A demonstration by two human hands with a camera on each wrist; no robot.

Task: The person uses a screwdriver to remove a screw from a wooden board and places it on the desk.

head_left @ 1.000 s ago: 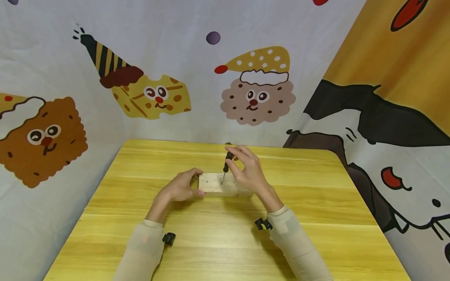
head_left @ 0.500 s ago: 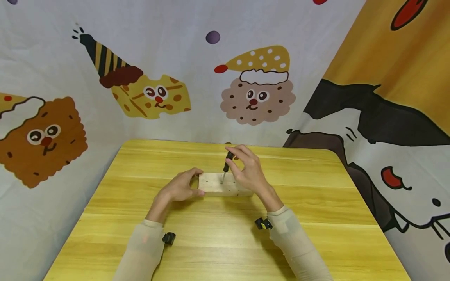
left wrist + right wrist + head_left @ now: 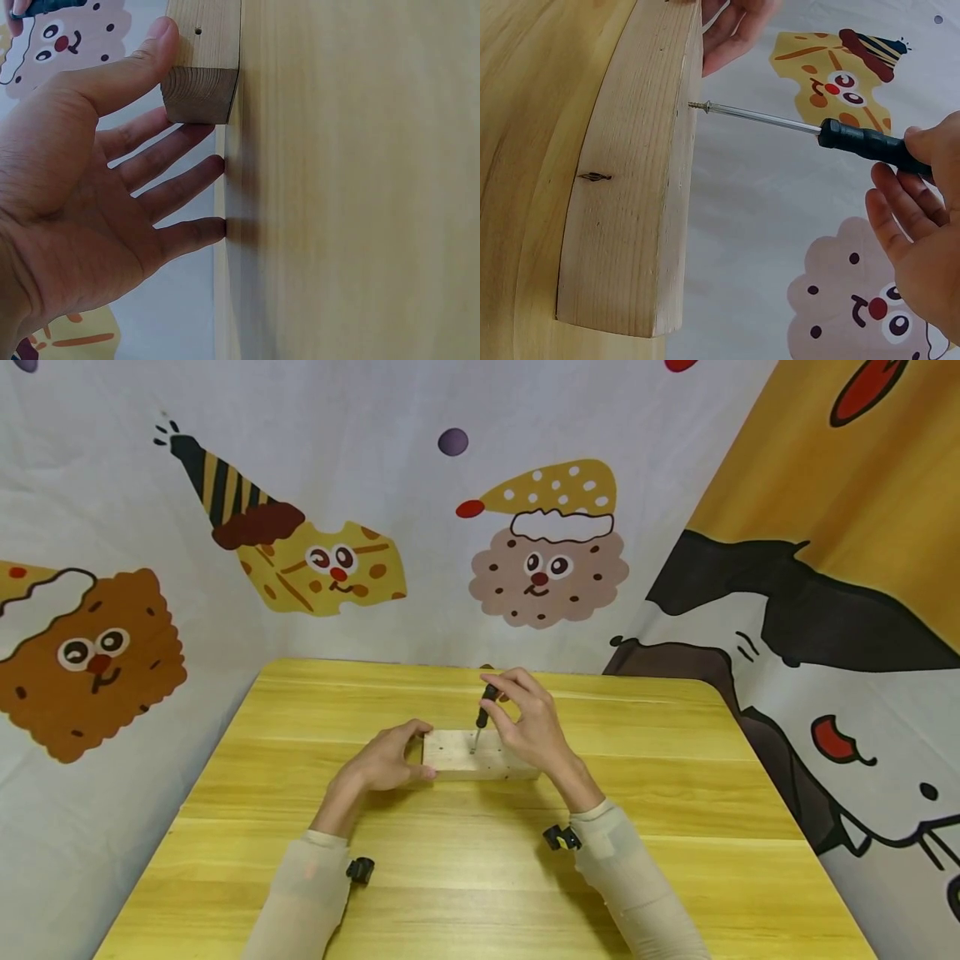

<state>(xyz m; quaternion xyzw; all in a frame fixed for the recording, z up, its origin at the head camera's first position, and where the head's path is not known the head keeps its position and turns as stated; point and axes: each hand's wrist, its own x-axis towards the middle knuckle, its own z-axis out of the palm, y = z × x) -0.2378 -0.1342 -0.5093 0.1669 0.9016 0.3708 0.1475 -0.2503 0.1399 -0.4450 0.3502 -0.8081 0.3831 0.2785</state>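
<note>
One screwdriver [image 3: 859, 142]: right hand [image 3: 534, 727] pinches its handle with fingertips.
Screw [image 3: 697, 105]: at screwdriver tip, below these fingers.
Wooden block [image 3: 630, 202]: on table [image 3: 465, 885], held between left hand [image 3: 386, 760] thumb and fingers, spread wide.

1. Wooden block [image 3: 202, 37]: far end cut off, left wrist view.
2. Screw [image 3: 698, 105], at block: too small in head view.
3. Screwdriver [image 3: 862, 141], above block: handle end behind right hand [image 3: 930, 240], right wrist view.
</note>
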